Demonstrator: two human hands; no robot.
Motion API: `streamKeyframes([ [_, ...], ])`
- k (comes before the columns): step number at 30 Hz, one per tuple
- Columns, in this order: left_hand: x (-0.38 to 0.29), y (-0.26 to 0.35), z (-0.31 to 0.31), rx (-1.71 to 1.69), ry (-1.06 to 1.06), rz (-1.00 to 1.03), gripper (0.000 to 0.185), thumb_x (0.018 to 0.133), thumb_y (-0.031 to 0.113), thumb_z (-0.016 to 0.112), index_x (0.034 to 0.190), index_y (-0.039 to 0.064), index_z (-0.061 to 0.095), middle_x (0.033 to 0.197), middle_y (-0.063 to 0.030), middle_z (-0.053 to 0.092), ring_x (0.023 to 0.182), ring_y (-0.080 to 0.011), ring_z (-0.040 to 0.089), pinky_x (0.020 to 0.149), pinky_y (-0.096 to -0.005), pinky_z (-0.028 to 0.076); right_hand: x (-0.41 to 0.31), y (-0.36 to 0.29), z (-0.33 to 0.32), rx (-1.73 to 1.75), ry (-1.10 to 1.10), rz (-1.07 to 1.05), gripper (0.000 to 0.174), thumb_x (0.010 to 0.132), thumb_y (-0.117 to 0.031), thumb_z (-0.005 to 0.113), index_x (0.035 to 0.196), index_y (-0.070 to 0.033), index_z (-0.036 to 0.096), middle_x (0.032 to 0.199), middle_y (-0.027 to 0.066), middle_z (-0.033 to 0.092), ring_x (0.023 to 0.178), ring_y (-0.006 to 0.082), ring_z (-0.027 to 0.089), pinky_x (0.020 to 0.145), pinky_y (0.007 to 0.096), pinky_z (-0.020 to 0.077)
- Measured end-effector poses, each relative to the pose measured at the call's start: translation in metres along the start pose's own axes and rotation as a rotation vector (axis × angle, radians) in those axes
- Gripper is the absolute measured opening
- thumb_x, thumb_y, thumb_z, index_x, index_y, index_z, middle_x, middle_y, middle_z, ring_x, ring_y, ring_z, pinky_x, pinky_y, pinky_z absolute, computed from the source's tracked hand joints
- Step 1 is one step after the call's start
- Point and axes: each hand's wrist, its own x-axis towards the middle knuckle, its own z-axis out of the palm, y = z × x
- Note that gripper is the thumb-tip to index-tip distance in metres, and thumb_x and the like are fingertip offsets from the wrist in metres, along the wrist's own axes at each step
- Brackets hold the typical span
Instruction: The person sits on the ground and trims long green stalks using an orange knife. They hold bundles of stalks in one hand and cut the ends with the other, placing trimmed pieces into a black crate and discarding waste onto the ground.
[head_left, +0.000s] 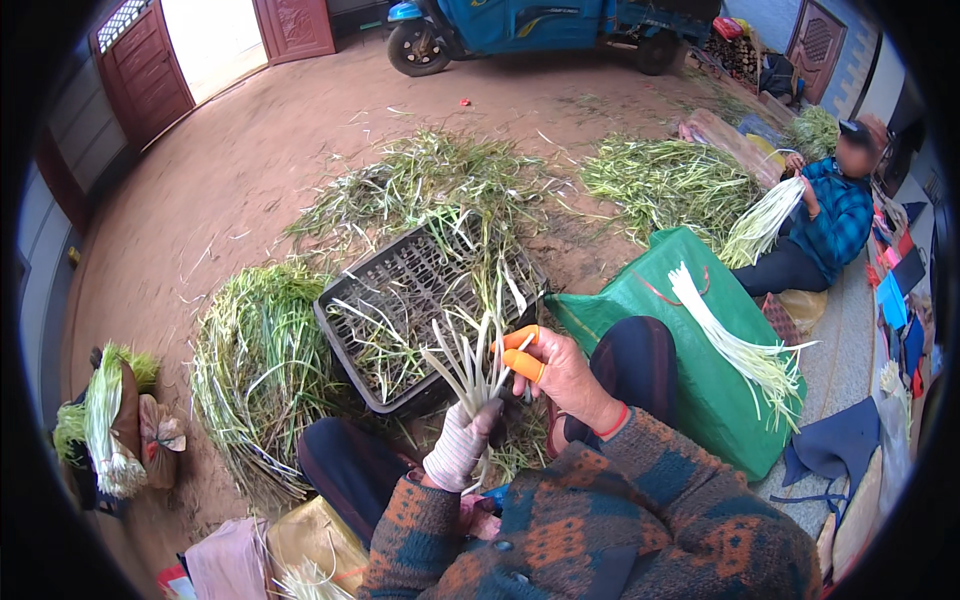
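My left hand (459, 444), in a striped knit glove with dark fingertips, grips a small bunch of pale leafy-vegetable stalks (474, 367), which fan upward. My bare right hand (559, 371) is beside their upper ends, with orange finger cots (523, 364) on the thumb and index finger. One pale stalk runs by those two fingertips; whether they pinch it is unclear. Beyond the bunch sits a black plastic crate (352, 375) with a slatted surface, strewn with green and pale trimmings. To the right, a tied-looking bundle of whitish stalks (727, 330) lies on a green woven sack (645, 281).
A large heap of greens (262, 367) stands left of the crate, with loose trimmings (442, 172) behind it. Finished-looking bundles (116, 427) stand far left. At right, a seated person (829, 210) holds long stalks (769, 214). A blue cargo tricycle (517, 30) is parked at the back.
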Motion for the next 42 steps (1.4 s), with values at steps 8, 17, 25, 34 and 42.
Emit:
streamKeyframes([
  [8,-0.007,0.009,-0.002,-0.092,-0.004,-0.026,0.019,0.099,0.025,0.057,0.104,0.008,0.064,0.077,0.0011,0.065,0.056,-0.0058,0.053,0.051,-0.0205,0.041,-0.003,-0.001,0.005,0.055,-0.164,0.067,0.032,0.099,-0.02,0.063,0.129,-0.007,0.06,0.098,0.0,0.07,0.067,0.0015,0.058,0.054,0.0155,0.0439],
  [17,-0.006,0.003,0.002,-0.082,0.096,0.037,0.023,0.098,0.029,0.061,0.1,0.006,0.066,0.073,0.0025,0.061,0.056,-0.0057,0.052,0.052,-0.0215,0.042,-0.003,0.003,0.008,0.019,-0.1,0.081,0.025,0.098,-0.015,0.065,0.121,-0.007,0.066,0.098,-0.002,0.07,0.066,0.0007,0.057,0.056,0.0151,0.0438],
  [25,-0.007,-0.001,-0.004,-0.134,0.128,0.03,0.023,0.098,0.026,0.06,0.092,0.005,0.067,0.076,-0.0002,0.063,0.06,-0.0086,0.054,0.055,-0.0236,0.043,-0.003,0.01,0.008,-0.015,-0.082,0.094,0.021,0.099,-0.016,0.064,0.118,-0.007,0.067,0.093,-0.005,0.068,0.065,-0.0007,0.056,0.052,0.0143,0.0423],
  [34,-0.005,-0.003,-0.005,-0.103,0.004,0.066,0.022,0.097,0.019,0.062,0.111,0.003,0.068,0.091,0.0061,0.062,0.08,-0.0031,0.052,0.072,-0.0208,0.042,-0.002,0.015,0.004,0.056,-0.117,0.041,0.017,0.098,-0.015,0.066,0.112,-0.006,0.068,0.092,-0.0053,0.067,0.069,0.0009,0.057,0.061,0.0169,0.0457],
  [42,-0.005,-0.013,-0.007,-0.107,-0.053,-0.007,0.029,0.096,0.029,0.068,0.116,0.01,0.06,0.078,0.01,0.052,0.064,-0.0011,0.046,0.056,-0.0185,0.037,0.001,0.019,0.003,-0.444,-0.152,-0.342,0.022,0.091,-0.017,0.072,0.107,-0.002,0.068,0.106,0.0092,0.069,0.096,0.0194,0.067,0.084,0.0307,0.0529],
])
